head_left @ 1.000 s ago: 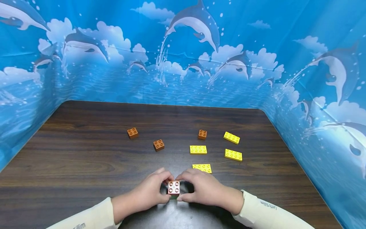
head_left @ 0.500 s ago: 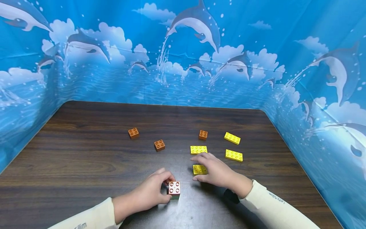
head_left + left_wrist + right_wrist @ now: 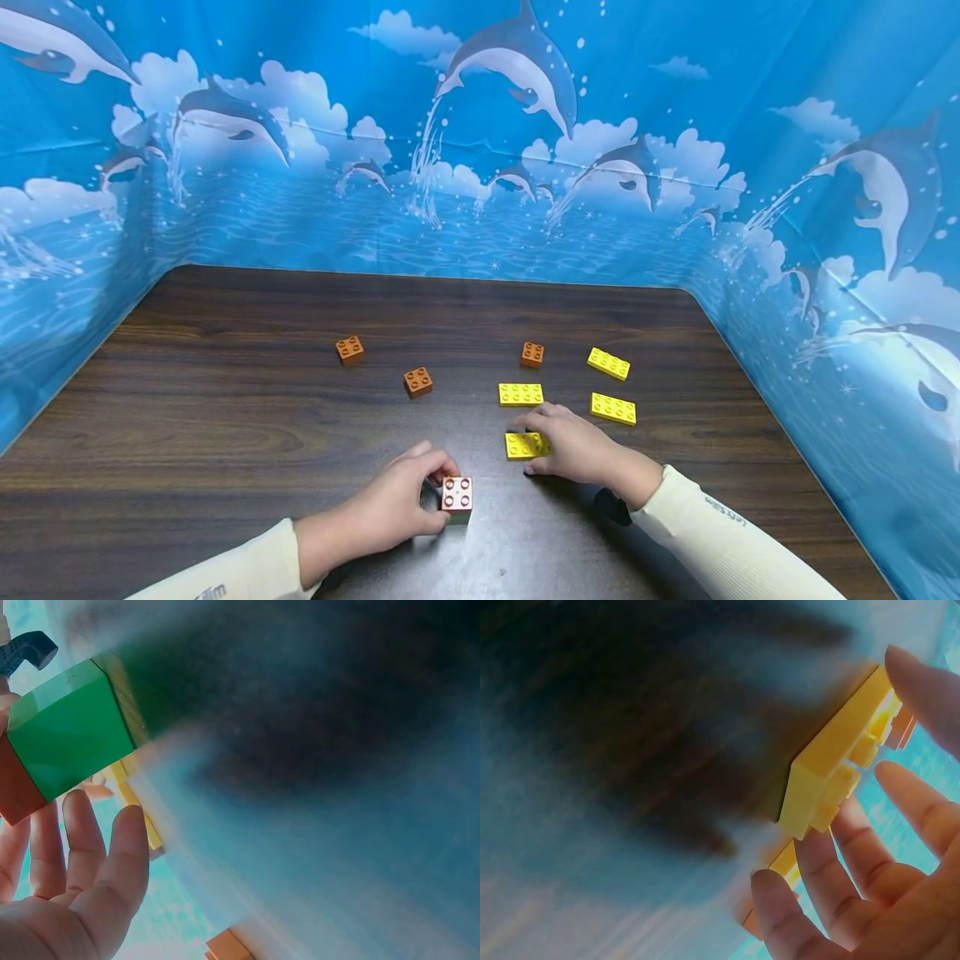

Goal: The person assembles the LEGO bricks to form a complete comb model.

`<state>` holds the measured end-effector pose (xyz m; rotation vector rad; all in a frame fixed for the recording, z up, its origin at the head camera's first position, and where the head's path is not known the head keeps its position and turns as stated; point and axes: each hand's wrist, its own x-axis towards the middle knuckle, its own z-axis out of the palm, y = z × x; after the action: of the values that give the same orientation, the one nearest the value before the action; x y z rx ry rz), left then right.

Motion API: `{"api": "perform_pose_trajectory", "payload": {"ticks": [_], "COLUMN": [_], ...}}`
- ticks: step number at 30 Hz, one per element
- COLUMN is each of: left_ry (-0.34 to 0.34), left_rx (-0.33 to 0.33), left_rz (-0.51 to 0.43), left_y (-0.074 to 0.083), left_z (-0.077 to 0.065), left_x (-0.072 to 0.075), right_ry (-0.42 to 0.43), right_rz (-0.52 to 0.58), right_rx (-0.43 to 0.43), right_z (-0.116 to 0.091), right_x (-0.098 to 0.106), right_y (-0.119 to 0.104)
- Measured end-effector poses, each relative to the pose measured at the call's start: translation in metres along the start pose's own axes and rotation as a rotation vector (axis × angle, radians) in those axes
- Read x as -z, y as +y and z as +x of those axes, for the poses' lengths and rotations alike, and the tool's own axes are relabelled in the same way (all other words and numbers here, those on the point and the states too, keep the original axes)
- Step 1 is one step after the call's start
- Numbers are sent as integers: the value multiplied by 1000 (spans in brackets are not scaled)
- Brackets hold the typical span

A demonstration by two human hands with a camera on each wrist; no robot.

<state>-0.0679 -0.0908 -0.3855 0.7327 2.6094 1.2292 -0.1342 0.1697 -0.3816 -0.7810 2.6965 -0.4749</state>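
My left hand (image 3: 401, 496) grips a small stack of toy bricks at the near middle of the table, thumb in front and fingers behind. An orange-brown brick (image 3: 457, 493), its top bright with glare, sits on a green block (image 3: 71, 731), which shows large in the left wrist view. To the right, my right hand (image 3: 573, 443) reaches over a flat yellow brick (image 3: 521, 447), with fingers past its far side and the thumb off its near side. In the right wrist view those fingers (image 3: 817, 885) stand spread around this yellow brick (image 3: 832, 750), which lies studs up.
Three more yellow bricks lie beyond the right hand: one straight behind (image 3: 521, 394), two farther right (image 3: 612, 408). Brown bricks stand at the back left (image 3: 350, 350), the middle (image 3: 417, 382) and behind the yellow ones (image 3: 532, 354). A dolphin-print curtain (image 3: 465, 225) surrounds the dark wooden table (image 3: 225, 400).
My right hand has left the stack and moved right and away to the nearest yellow brick, its fingers now drawn slightly back. My left hand has stayed on the stack.
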Motion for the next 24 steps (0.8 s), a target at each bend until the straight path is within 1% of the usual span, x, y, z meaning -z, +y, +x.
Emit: {"api": "perform_pose_trajectory", "payload": {"ticks": [15,19,24], "left_ry": [-4,-6,-7], "left_rx": [-8,-9,-7], "left_rz": [-9,-10,-10], "left_y": [0,0,0], "left_z": [0,0,0], "left_x": [2,2,3], "right_ry": [51,69,122], "right_rz": [-77,-97,-141], "right_rx": [19,48,92], "right_z": [0,0,0], "right_x": [-4,-4,-5], "right_y": [0,-1,-4]}}
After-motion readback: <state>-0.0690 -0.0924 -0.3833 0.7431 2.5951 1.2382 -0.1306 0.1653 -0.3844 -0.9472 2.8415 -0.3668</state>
